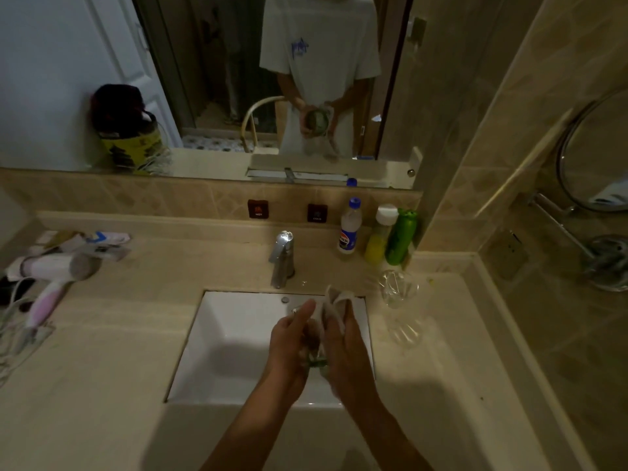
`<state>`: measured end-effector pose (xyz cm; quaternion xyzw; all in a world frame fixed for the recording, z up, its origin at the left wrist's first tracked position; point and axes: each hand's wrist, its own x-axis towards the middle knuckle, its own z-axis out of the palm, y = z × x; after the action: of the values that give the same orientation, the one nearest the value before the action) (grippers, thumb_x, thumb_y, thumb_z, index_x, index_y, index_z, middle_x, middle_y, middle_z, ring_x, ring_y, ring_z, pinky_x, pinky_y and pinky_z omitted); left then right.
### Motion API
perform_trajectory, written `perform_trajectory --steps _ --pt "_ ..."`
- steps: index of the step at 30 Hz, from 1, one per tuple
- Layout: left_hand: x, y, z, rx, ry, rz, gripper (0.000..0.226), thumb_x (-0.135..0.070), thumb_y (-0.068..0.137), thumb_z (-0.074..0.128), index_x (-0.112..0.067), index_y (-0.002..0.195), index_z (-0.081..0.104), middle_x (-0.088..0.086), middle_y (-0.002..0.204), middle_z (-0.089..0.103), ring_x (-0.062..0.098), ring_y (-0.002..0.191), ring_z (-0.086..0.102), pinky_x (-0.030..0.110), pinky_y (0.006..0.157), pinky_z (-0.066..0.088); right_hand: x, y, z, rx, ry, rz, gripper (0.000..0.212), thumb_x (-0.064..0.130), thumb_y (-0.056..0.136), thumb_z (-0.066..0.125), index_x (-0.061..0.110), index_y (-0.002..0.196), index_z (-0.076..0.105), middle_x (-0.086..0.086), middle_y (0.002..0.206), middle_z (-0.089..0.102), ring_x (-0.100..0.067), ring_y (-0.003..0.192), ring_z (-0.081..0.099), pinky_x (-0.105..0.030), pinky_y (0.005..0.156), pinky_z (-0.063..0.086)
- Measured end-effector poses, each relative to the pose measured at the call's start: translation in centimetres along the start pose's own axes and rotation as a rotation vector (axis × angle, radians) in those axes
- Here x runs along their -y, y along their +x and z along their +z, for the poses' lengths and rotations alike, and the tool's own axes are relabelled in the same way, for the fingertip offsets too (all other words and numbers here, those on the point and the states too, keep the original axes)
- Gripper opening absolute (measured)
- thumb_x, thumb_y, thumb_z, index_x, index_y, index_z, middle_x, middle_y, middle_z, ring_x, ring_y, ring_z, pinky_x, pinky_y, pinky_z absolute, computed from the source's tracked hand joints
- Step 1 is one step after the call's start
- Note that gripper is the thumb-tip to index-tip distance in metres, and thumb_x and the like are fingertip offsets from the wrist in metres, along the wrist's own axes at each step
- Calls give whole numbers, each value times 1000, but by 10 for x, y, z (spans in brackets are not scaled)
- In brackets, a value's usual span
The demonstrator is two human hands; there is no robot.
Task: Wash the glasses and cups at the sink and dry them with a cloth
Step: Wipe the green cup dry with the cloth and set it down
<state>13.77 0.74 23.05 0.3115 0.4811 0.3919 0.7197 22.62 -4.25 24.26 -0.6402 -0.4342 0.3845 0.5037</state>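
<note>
1. Over the white square sink [238, 334], the left hand [289, 341] grips a greenish glass cup [314, 360].
2. The right hand [343, 348] presses a white cloth [331, 305] round it, seemingly drying.
3. A clear glass [397, 288] waits on the beige desk [102, 385].

Dim bathroom: beige tiled walls [560, 79], wide mirror [204, 79] (white door reflected).

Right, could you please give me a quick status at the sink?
Left hand holds glass above sink. Right hand wipes it with cloth. Another glass waits on counter. Nothing obstructing.
</note>
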Motion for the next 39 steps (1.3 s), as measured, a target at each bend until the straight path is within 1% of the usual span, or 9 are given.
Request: perform_trajectory --steps 4,7,11,17,22,26,29,35,39 --pt "-12 -1 -1 60 90 15 43 -53 89 59 -12 92 71 11 88 69 26 84 68 40 76 58 12 23 -19 95 309 286 35 46 98 40 20 97 64 -4 90 70 -15 77 67 -37 79 56" --pt "-8 -3 1 53 63 -29 56 -64 84 58 -13 101 70 13 106 72 31 99 69 47 86 59 3 29 -19 156 262 273 32 45 101 40 26 119 58 5 116 65 -3 97 63 -18 79 55" --pt "0 -2 3 -48 8 -55 79 -66 64 77 -42 129 39 13 120 62 37 107 66 51 84 59 -7 7 -3 140 128 193 46 62 93 43 28 123 51 7 106 66 6 69 64 -8 53 50" --pt "-4 4 3 -33 -10 -13 70 -65 54 77 -11 98 72 11 88 73 22 78 71 35 70 54 -35 -17 14 97 -76 -56 64 58 95 41 30 150 25 17 140 45 2 129 47 -20 104 44" --pt "-5 1 1 8 28 -45 53 -55 95 53 -6 94 73 10 80 76 21 74 73 35 69 54 -4 11 -2 49 89 130 31 53 97 37 38 118 53 11 98 72 -5 91 71 -18 69 54" --pt "-6 -4 -2 97 -89 -98 56 -60 92 54 -9 92 75 19 88 74 23 77 71 36 76 56 16 26 -14 26 134 238 45 55 99 35 21 96 64 7 60 70 -7 55 65 -21 52 49" --pt "-3 -4 3 44 -126 -121 68 -68 75 64 -8 106 67 17 93 71 29 83 69 40 77 55 13 26 -6 71 49 178 42 59 97 35 30 122 54 5 82 72 -7 69 69 -19 54 49" --pt "-8 -4 2 -150 -230 -131 65 -57 71 74 -9 115 70 18 107 76 36 103 71 52 99 54 -18 -14 19 117 -30 -89 64 64 90 45 32 145 36 15 133 55 -2 123 54 -26 99 49" --pt "-7 -9 -3 -48 -153 -98 63 -53 69 73 -4 108 71 14 91 78 29 87 75 41 76 59 -5 -5 15 79 36 88 33 64 92 38 50 121 45 11 117 65 -2 102 66 -26 86 56"
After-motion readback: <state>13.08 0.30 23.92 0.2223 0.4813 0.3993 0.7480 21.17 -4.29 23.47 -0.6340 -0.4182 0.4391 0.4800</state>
